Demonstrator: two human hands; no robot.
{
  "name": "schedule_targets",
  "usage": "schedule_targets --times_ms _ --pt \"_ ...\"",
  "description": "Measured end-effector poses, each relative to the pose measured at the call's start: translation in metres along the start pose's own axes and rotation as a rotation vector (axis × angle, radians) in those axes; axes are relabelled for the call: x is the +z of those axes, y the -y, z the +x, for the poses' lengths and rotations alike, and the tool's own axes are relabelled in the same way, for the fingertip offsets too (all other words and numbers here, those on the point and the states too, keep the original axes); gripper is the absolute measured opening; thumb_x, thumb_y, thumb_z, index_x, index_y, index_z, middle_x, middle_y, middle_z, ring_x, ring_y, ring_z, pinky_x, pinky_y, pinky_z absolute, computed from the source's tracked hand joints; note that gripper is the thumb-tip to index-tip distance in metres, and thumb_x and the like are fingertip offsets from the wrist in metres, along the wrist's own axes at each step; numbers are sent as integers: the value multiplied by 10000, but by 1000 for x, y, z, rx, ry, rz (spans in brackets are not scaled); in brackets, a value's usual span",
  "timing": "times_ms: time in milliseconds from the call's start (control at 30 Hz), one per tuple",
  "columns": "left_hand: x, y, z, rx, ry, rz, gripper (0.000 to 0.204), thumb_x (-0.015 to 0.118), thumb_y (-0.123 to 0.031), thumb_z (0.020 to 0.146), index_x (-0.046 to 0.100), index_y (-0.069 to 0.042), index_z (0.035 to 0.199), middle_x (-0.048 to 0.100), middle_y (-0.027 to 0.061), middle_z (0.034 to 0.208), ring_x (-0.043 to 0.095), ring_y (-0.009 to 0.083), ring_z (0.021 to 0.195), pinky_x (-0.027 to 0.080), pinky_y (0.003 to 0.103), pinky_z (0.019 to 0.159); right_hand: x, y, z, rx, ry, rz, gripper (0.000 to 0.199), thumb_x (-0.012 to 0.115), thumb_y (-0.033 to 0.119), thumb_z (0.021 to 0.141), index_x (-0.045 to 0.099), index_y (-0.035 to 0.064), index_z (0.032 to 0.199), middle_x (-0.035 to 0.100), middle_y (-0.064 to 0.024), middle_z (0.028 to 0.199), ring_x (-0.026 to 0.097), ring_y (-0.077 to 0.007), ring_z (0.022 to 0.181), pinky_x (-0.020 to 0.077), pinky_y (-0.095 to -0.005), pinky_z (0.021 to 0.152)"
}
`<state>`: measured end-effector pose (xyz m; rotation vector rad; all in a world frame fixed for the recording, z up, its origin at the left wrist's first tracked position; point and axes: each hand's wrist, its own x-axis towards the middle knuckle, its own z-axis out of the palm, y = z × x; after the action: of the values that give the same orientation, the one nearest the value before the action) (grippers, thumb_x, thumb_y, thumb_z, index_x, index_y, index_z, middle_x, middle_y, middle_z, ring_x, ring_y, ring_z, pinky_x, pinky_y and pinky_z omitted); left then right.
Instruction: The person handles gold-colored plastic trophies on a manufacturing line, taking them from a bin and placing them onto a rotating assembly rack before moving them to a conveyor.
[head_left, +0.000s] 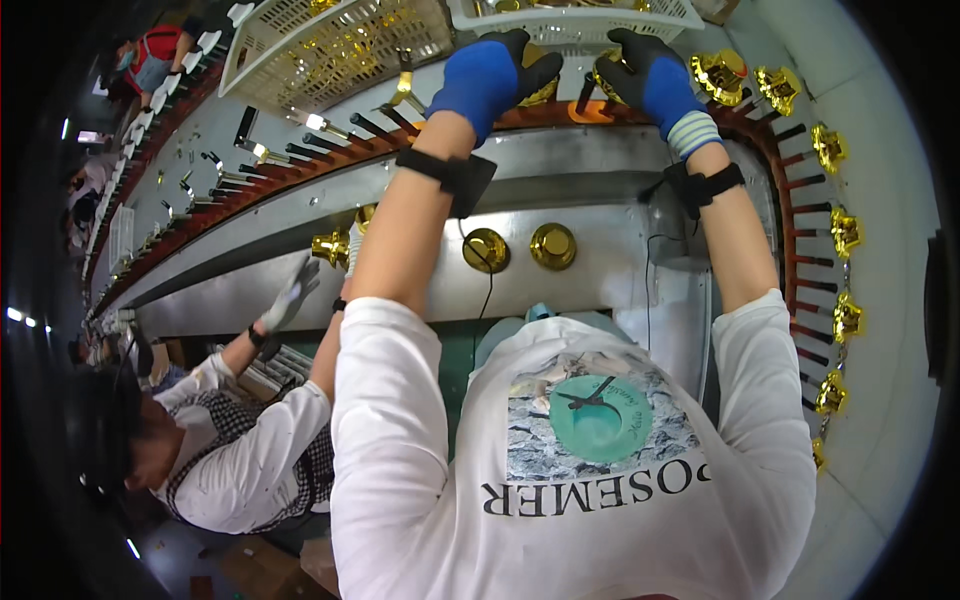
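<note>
Both my arms reach forward to a curved conveyor rail (540, 115) set with dark pegs. My left hand (492, 72), in a blue and black glove, is closed over a shiny gold metal part (543, 93) at the rail. My right hand (648, 72), gloved the same way, grips another gold part (603, 80) just beside a black peg (585, 94). Most of both parts is hidden under the fingers. Each wrist wears a black strap.
Gold parts (722, 75) sit on pegs along the rail's right curve (846, 232). Two gold caps (553, 246) lie on the steel ledge. White baskets (330, 45) of gold pieces stand behind. A co-worker's white-gloved hand (290, 298) reaches toward a gold part (330, 246) at left.
</note>
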<state>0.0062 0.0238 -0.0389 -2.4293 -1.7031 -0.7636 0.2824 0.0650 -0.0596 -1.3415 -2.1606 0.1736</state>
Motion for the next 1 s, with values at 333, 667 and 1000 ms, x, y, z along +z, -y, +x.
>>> schedule_targets --times_ms 333,667,1000 --pt "-12 -11 -195 -339 197 -317 521 784 -356 937 695 -44 1345 785 177 1025 773 311 832 602 420 735 2 108 -119 -240 135 220 556 829 283 883 670 83 1377 728 -220 1223 706 -399 1098 561 -484 936" --pt "95 6 -283 -390 626 2 814 717 -610 920 559 -86 1523 720 277 1211 751 451 929 609 536 781 137 56 -227 -148 358 79 752 825 428 773 616 71 1402 676 -223 1307 685 -417 1093 563 -500 955" --pt "-23 -92 26 192 -166 -148 626 766 -532 921 615 -92 1339 716 221 1121 740 423 875 598 538 718 -106 -52 1 126 -171 -247 543 800 354 955 683 14 1363 711 -260 1318 684 -430 1217 551 -459 1029"
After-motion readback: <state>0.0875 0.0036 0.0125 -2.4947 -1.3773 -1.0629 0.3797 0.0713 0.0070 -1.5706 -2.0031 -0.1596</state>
